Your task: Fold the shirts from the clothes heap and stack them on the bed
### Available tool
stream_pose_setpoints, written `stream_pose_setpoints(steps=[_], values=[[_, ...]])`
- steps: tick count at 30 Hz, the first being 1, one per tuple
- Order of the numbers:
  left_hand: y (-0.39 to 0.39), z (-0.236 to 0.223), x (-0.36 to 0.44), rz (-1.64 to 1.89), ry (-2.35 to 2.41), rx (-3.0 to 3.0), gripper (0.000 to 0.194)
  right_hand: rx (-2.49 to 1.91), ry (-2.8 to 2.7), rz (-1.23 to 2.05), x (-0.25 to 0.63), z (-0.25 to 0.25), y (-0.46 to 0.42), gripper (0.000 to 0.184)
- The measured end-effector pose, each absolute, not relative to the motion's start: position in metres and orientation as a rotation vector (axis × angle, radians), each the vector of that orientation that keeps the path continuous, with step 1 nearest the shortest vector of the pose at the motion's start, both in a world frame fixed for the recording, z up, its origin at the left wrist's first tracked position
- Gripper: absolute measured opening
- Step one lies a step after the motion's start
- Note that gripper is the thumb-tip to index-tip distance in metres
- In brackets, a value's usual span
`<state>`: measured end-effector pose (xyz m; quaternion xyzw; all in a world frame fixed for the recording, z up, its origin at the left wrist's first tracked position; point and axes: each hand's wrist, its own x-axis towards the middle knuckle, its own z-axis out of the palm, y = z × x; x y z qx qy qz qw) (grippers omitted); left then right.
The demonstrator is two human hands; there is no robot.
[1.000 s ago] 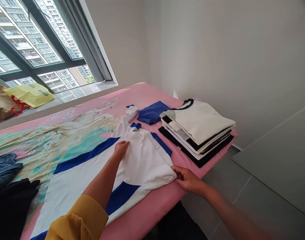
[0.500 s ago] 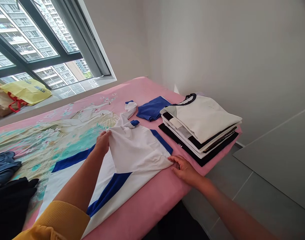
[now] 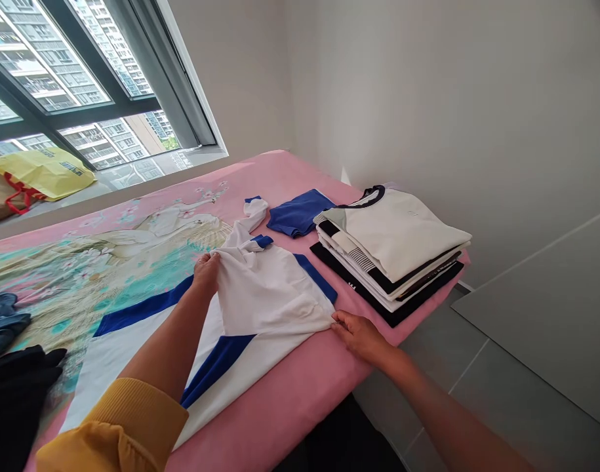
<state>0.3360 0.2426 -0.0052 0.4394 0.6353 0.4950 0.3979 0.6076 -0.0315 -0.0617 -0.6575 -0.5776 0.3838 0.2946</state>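
A white shirt with blue panels (image 3: 275,295) lies spread on the bed, its upper part partly turned over and one sleeve stretched toward the far side. My left hand (image 3: 207,272) pinches a fold of the fabric near the middle of the shirt, lifting it slightly. At the shirt's near right corner, my right hand (image 3: 361,335) grips the edge between thumb and fingers. The fabric between both hands is pulled fairly flat, with a few creases.
To the right stands a stack of folded shirts (image 3: 402,229) near the bed's edge. Behind it lies a folded blue garment (image 3: 300,211). Dark clothes (image 3: 14,393) and jeans (image 3: 4,324) rest at the left on the pink bedsheet (image 3: 290,406). A yellow bag (image 3: 44,172) sits on the windowsill.
My right hand's fingers have closed on the shirt's corner, where they were looser before. The left hand keeps its pinch. The view has shifted slightly.
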Motion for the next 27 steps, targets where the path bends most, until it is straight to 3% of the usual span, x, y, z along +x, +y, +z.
stream_pose_setpoints(steps=[9, 18, 27], values=[[0.239, -0.020, 0.320, 1.118, 1.676, 1.038, 0.020, -1.653, -1.225, 1.393, 0.610, -0.075, -0.022, 0.040], [0.209, -0.036, 0.298, 0.870, 1.700, 1.276, 0.038, -1.687, -1.166, 1.356, 0.605, -0.079, -0.026, 0.041], [0.051, -0.011, 0.101, 0.658, 2.005, 1.662, 0.028, -1.808, -1.054, 1.424, 0.604, -0.099, -0.032, 0.054]])
